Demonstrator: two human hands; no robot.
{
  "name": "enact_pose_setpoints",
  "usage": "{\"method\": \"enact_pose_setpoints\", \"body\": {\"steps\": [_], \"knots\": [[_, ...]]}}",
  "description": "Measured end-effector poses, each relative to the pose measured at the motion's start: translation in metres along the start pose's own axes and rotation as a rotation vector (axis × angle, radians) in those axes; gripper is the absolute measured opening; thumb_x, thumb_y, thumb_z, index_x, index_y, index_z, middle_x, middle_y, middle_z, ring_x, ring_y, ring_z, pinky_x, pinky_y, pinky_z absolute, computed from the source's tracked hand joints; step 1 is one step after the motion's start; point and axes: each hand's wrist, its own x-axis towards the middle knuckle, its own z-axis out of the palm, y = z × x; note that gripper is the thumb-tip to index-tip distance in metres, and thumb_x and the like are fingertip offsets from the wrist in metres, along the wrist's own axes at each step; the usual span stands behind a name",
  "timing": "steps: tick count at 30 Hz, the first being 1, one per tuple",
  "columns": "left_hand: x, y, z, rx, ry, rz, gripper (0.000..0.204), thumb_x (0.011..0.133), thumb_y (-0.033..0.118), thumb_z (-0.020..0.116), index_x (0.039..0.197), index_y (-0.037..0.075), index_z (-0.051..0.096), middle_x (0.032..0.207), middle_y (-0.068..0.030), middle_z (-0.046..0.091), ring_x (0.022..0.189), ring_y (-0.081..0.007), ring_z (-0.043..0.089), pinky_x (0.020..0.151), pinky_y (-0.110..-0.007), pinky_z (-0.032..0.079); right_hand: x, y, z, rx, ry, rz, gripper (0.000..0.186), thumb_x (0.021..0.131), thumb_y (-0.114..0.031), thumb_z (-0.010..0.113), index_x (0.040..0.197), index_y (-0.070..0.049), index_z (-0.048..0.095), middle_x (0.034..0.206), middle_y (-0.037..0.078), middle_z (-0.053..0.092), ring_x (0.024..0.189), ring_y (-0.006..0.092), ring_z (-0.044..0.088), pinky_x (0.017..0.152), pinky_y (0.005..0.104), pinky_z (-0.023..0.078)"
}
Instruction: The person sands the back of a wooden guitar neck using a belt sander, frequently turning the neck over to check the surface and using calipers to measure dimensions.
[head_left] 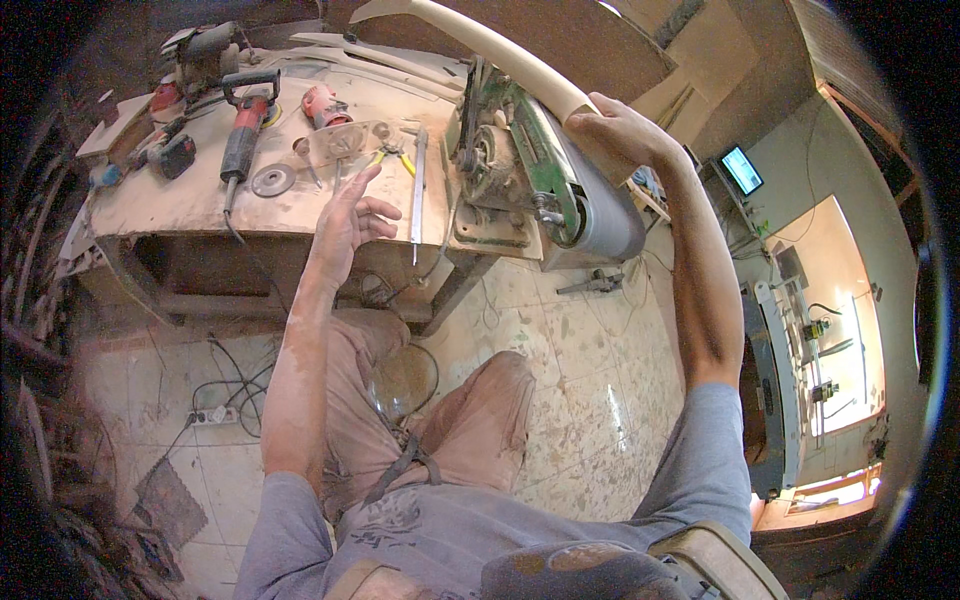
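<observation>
My right hand (632, 135) is closed round the near end of a long, curved, pale wooden piece (490, 42). The wood reaches away to the upper left, above a green belt sander (540, 140) with a dark belt (600, 200). Whether wood and belt touch, I cannot tell. My left hand (355, 218) hangs empty at the bench's front edge, fingers apart. Close to it on the workbench (150, 205) lie yellow-handled pliers (393, 158) and a long metal tool like a caliper (418, 190).
A red and black angle grinder (245, 135), a round disc (272, 180), a red power tool (325, 105) and a cordless drill (172, 155) lie on the bench's left. Cables run to a power strip (213, 415) on the tiled floor. A lit screen (741, 170) stands right.
</observation>
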Motion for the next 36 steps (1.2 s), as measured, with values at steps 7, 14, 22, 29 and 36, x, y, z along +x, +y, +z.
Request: {"method": "enact_pose_setpoints", "body": {"steps": [7,14,22,29,36], "knots": [[-0.003,0.0,-0.003,-0.006,-0.006,0.014,0.063,0.107,0.051,0.042,0.153,0.008,0.043,0.093,-0.0117,0.07,0.075,-0.0169,0.069,0.078,-0.032,0.055,-0.013,-0.007,-0.004,-0.066,-0.004,0.027,0.06,0.091,-0.051,0.062,0.135,-0.01,0.058,0.12,0.012,0.066,0.111,0.022,0.063,0.098,0.038,0.047],[-0.005,0.005,-0.009,-0.008,0.015,0.017,0.067,0.106,0.054,0.042,0.153,0.007,0.042,0.091,-0.0113,0.07,0.074,-0.0165,0.068,0.078,-0.033,0.055,0.001,0.002,-0.002,-0.026,-0.027,-0.072,0.055,0.092,-0.046,0.063,0.133,-0.01,0.058,0.117,0.01,0.067,0.106,0.0193,0.063,0.095,0.036,0.049],[-0.005,0.013,-0.008,-0.012,0.014,0.023,0.065,0.106,0.049,0.044,0.154,0.006,0.041,0.094,-0.0128,0.069,0.074,-0.0172,0.069,0.081,-0.035,0.056,-0.002,-0.022,0.006,0.102,-0.037,-0.078,0.053,0.091,-0.047,0.064,0.127,-0.008,0.06,0.11,0.008,0.068,0.098,0.0175,0.064,0.088,0.033,0.051],[0.0,0.019,0.003,-0.03,-0.033,0.057,0.064,0.106,0.048,0.046,0.153,0.005,0.041,0.099,-0.0152,0.07,0.086,-0.0199,0.071,0.088,-0.037,0.056,0.012,-0.017,0.007,0.063,0.026,-0.126,0.05,0.09,-0.043,0.067,0.124,-0.007,0.066,0.106,0.009,0.07,0.095,0.0191,0.068,0.085,0.034,0.053],[0.031,0.095,0.075,-0.036,-0.046,0.259,0.068,0.104,0.054,0.047,0.15,0.003,0.043,0.129,-0.0208,0.065,0.117,-0.0278,0.065,0.103,-0.038,0.051,-0.064,-0.089,0.023,1.183,-0.163,-0.124,0.049,0.1,-0.038,0.063,0.124,0.004,0.064,0.108,0.014,0.072,0.083,0.0167,0.074,0.068,0.0267,0.062]]}}
